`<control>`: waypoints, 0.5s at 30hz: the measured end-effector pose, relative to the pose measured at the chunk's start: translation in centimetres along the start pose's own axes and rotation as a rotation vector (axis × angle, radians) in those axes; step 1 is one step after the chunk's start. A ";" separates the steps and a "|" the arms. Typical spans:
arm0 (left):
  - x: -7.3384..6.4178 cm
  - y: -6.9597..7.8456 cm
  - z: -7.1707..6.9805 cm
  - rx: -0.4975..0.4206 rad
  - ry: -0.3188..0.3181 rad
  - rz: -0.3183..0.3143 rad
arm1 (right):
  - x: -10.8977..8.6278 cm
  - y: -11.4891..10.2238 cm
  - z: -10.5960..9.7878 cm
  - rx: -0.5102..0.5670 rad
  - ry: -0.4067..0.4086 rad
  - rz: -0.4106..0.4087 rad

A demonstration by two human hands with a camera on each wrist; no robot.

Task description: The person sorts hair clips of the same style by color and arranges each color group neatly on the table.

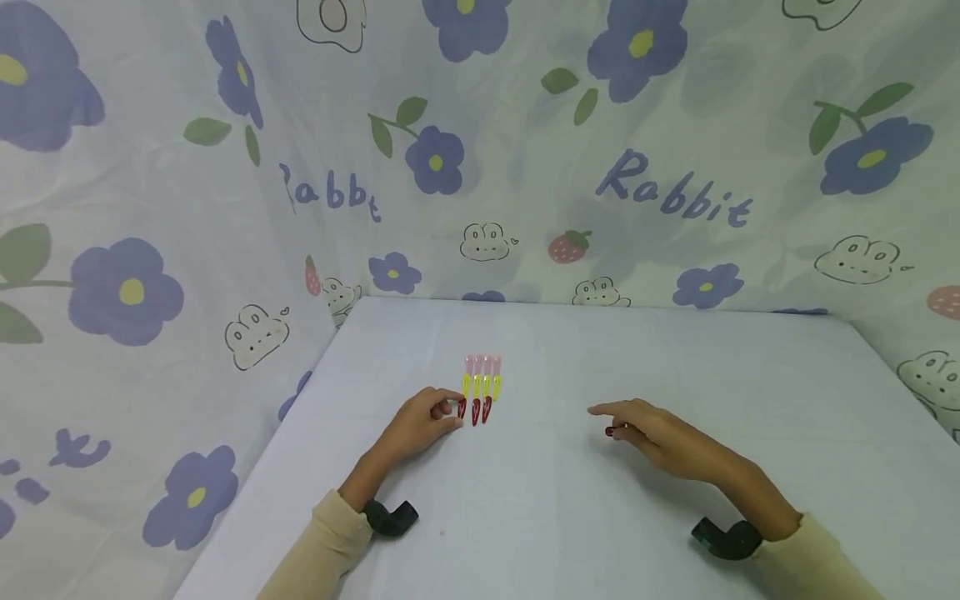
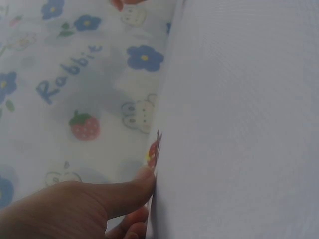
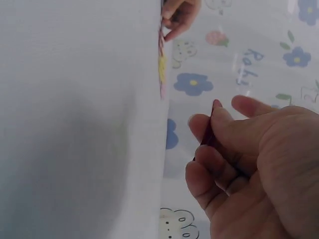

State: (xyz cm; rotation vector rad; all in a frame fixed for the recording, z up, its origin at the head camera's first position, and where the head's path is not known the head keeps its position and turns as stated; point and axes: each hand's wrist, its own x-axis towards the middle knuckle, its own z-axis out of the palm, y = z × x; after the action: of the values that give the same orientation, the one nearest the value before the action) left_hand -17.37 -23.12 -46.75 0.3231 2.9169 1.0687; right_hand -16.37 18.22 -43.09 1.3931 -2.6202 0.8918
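Note:
Small snap hair clips lie in a block on the white table: a pink row (image 1: 478, 364) at the back, a yellow row (image 1: 477, 385) in the middle and three dark red ones in front. My left hand (image 1: 422, 423) holds the leftmost red hair clip (image 1: 462, 408) at its ends, between index finger and thumb. Beside it lie a second red clip (image 1: 476, 412) and a third red clip (image 1: 487, 408). Off to the right, my right hand (image 1: 656, 435) is raised over the table, pinching another dark red hair clip (image 3: 210, 135) between thumb and fingers.
The white table (image 1: 555, 508) runs back to a hanging cloth (image 1: 517, 183) printed with flowers and rabbits, which also closes off the left and right sides. A dark band with a camera (image 1: 392, 518) sits on the left wrist, and another camera (image 1: 726, 538) on the right.

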 end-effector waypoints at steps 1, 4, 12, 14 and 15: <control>0.0 0.0 0.0 0.000 0.000 -0.001 | 0.0 0.0 0.0 0.005 0.007 -0.008; -0.1 0.0 0.0 -0.002 -0.005 -0.009 | 0.2 -0.2 0.1 -0.006 0.028 -0.074; -0.1 0.0 0.0 0.003 0.000 0.011 | 0.5 -0.7 0.3 -0.072 0.087 -0.178; -0.1 0.0 0.0 -0.001 0.003 0.015 | 0.5 -0.9 0.3 -0.067 0.084 -0.154; -0.1 0.0 0.0 -0.007 0.002 0.010 | 0.5 -1.0 0.2 -0.058 0.085 -0.134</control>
State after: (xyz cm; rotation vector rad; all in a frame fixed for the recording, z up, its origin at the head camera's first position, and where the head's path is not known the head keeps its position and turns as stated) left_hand -17.28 -23.14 -46.77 0.3374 2.9160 1.0804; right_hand -15.85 17.29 -42.65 1.4627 -2.4381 0.8317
